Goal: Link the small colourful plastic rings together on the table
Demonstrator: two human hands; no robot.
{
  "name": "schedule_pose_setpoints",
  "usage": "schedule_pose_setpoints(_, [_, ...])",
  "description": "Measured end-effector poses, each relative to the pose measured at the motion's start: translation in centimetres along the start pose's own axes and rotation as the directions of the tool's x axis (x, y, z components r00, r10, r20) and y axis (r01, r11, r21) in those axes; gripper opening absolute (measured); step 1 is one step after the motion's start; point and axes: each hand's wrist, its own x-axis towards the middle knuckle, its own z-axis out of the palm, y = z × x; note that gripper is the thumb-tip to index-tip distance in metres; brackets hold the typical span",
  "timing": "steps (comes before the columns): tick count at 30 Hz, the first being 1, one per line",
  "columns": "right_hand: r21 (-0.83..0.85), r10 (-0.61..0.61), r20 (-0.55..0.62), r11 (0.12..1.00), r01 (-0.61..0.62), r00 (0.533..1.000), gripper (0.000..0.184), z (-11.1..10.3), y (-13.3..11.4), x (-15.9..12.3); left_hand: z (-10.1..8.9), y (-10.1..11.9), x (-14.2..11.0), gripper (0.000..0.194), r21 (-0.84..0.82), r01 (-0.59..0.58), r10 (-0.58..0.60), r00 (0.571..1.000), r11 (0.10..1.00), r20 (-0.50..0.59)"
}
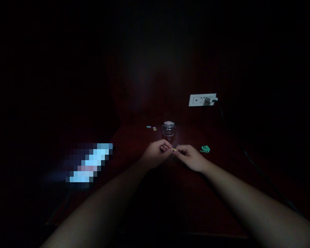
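My left hand (pixel 158 153) and my right hand (pixel 189 156) meet over the middle of the dark red table. Between their pinched fingertips is a small yellow band (pixel 174 150), perhaps a hair tie; its full shape is partly covered by the fingers. Just behind the hands stands a clear jar (pixel 168 131) with its lid on. A green cord-like coil (pixel 205 148) lies to the right of my right hand. Beyond my left hand, a few small coloured rings (pixel 154 129) rest near the back of the table.
A bright, pixelated screen (pixel 90 163) is at the left. On the back wall, a white socket plate (pixel 196 100) has a plug (pixel 210 100) in it. A dark cable (pixel 260 170) runs down the right side. Deep shadow surrounds the table (pixel 196 206).
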Motion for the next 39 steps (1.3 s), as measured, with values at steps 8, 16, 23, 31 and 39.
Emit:
schedule_pose_setpoints(8, [0.011, 0.02, 0.001, 1.0, -0.02, 1.0, 0.028, 0.0, -0.1, 0.0, -0.4, 0.3, 0.1, 0.016, -0.007, -0.01, 0.01, 1.0, 1.0, 0.016])
schedule_pose_setpoints(16, [0.021, 0.02, 0.009, 1.0, -0.02, 1.0, 0.029, 0.0, -0.1, 0.0, -0.2, 0.6, 0.0, 0.016, -0.042, -0.01, 0.01, 1.0, 0.999, 0.014])
schedule_pose_setpoints(23, [0.018, 0.014, 0.018, 1.0, -0.014, 1.0, 0.029, 0.0, -0.2, -0.1, -0.2, 0.7, 0.0, 0.016, -0.013, -0.029, 0.029, 1.0, 0.999, 0.006])
schedule_pose_setpoints(31, [-0.02, 0.02, 0.003, 1.0, -0.02, 1.0, 0.025, 0.0, 0.2, -0.1, -2.0, -1.1, 0.9, 0.02, -0.028, 0.005, -0.009, 0.986, 1.0, -0.168])
schedule_pose_setpoints(39, [0.0, 0.039, 0.021, 0.999, -0.039, 0.999, 0.025, 0.1, 0.0, 0.0, -4.5, -4.6, 1.9, 0.017, -0.066, 0.196, -0.206, 0.909, 0.978, -0.362])
